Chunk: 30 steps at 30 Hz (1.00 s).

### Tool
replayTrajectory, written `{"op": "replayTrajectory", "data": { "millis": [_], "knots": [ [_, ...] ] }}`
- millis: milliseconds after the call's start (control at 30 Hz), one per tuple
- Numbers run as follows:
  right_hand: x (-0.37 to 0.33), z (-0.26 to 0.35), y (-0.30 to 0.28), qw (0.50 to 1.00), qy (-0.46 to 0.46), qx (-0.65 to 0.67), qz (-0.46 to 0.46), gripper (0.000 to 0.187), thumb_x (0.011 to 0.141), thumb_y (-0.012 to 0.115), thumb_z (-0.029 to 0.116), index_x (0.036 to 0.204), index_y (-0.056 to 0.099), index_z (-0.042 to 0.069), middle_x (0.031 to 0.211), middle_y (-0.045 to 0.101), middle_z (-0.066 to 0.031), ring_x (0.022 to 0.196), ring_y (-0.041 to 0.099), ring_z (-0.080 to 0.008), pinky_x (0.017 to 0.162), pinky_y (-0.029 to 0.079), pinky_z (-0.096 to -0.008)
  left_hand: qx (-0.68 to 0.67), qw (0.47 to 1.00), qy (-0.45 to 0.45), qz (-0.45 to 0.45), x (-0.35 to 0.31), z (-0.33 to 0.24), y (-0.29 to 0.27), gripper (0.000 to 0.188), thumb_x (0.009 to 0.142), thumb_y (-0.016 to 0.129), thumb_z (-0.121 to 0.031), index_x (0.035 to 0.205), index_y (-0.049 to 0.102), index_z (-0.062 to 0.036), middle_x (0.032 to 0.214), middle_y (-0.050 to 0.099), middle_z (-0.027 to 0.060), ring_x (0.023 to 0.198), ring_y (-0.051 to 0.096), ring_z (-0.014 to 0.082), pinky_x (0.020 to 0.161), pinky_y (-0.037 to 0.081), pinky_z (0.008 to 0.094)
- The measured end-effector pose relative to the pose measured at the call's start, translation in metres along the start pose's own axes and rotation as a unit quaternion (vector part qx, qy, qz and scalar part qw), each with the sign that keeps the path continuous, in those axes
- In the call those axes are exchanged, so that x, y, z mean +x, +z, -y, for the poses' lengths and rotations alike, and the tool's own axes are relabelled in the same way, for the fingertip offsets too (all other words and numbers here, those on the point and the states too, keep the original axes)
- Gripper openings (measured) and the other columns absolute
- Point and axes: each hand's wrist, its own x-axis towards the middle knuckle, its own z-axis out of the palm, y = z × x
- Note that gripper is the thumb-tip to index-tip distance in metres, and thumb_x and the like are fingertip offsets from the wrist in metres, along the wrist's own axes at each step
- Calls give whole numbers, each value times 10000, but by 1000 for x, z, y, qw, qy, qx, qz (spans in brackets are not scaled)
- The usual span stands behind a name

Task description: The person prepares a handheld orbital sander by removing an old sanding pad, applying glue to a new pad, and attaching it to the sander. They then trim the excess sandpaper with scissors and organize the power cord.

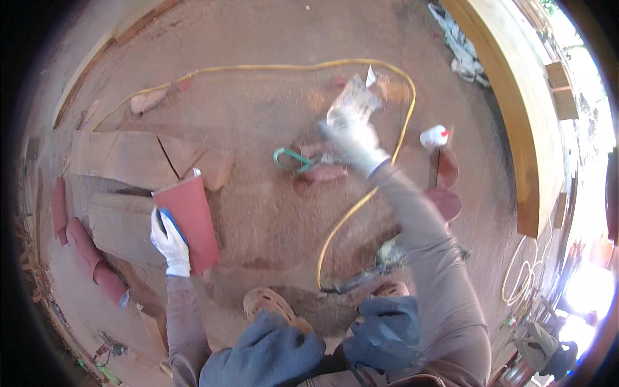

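My left hand, in a white glove with blue on its palm side, grips the left edge of a stiff dark red sheet of sandpaper. The sheet is held up over the ground near some wooden boards. Out in front, my right hand, also white-gloved, is smeared by motion, so its fingers cannot be made out. It is beside a crumpled printed wrapper; whether they touch is unclear. Just left of that hand, a green loop-shaped handle lies by red scraps.
A yellow cord loops across the dusty ground to a blurred tool near my feet. Wide boards lie at left, beside curled red pieces. A white bottle with a red tip stands at right, near a long wooden beam.
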Motion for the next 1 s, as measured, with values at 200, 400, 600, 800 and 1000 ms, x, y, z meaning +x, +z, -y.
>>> {"op": "replayTrajectory", "data": {
  "millis": [200, 400, 600, 800, 1000],
  "knots": [
    [-124, -143, -118, 961, 41, -270, 47, 529, 979, 550, 585, 1118, 636, 82, 1036, 701, -174, 976, 709, -377, 814, 544, -516, -68, 993, -94, 8, 6, -9, -7, 462, 1076, 572, -288, 1371, 562, 67, 1326, 650, 230, 1235, 613, 311, 1046, 466, 419],
    [-265, -163, -150, 931, 206, -282, 110, 697, 965, 573, 586, 1390, 482, 40, 1063, 724, -191, 935, 725, -354, 800, 558, -519, -175, 984, 22, -18, -17, -110, 30, 471, 1055, 611, -199, 1456, 509, 28, 1502, 535, 209, 1394, 506, 313, 1167, 390, 411],
    [-316, -196, -131, 942, 287, -86, 153, 781, 896, 711, 513, 1457, 461, 29, 981, 733, -155, 873, 728, -329, 763, 572, -449, 93, 731, 359, 573, -71, -299, 47, 419, 1018, 548, -230, 1384, 611, -38, 1517, 503, 252, 1305, 561, 404, 1131, 427, 457],
    [-393, -226, -92, 794, 420, 402, 179, 284, 849, 805, 229, 1048, 695, 59, 680, 615, -9, 502, 578, -114, 452, 487, -295, 203, 566, 530, 598, -195, -379, 90, 1211, 770, 633, -791, 1543, 333, 92, 1629, 328, 244, 1527, 281, 400, 1252, 261, 452],
    [-446, -239, -48, 750, 438, 482, 119, 234, 888, 774, 210, 928, 574, 95, 684, 550, 24, 490, 523, -73, 422, 424, -262, 142, 659, 439, 594, -275, -368, 126, 1255, 646, 832, -654, 1519, 329, 94, 1499, 423, 257, 1379, 433, 413, 1168, 371, 459]
  ]
}}
